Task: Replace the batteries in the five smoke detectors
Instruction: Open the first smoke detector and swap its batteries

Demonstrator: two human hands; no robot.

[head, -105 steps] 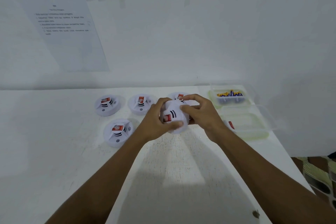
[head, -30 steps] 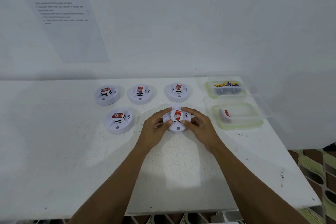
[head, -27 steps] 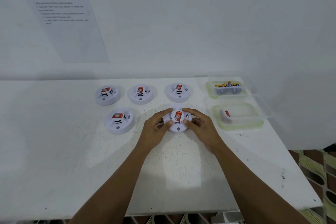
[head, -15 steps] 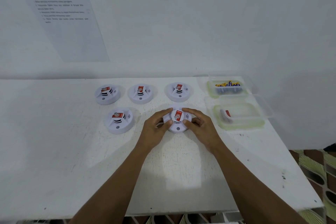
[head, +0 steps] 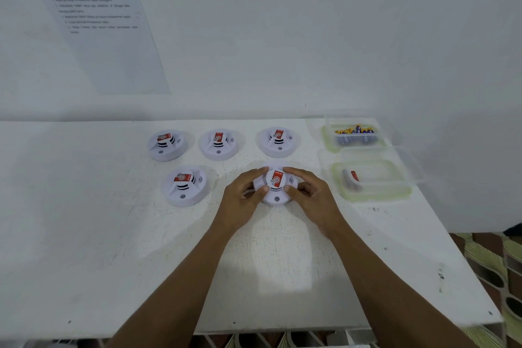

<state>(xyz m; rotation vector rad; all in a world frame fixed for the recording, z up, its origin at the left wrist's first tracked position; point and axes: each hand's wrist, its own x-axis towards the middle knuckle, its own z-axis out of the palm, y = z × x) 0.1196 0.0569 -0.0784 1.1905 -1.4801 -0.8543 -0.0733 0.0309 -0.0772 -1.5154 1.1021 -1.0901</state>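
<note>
Several white round smoke detectors with red labels lie on the white table (head: pixel 113 248). Three stand in a back row: one at the left (head: pixel 167 144), one in the middle (head: pixel 218 144), one at the right (head: pixel 278 141). A fourth (head: pixel 185 185) lies front left. The fifth detector (head: pixel 276 189) lies flat between my hands. My left hand (head: pixel 243 198) grips its left side with thumb and fingers curled round it. My right hand (head: pixel 310 195) grips its right side the same way.
At the back right stands a clear tub of several batteries (head: pixel 354 134). In front of it a second clear tub (head: pixel 372 175) holds a used battery (head: pixel 351 179). The table's right edge runs just past the tubs. Printed sheets hang on the wall behind.
3.5 s ago both hands held the detector lifted above the table. It now lies flat on the table, and my hands have barely moved over the last second.
</note>
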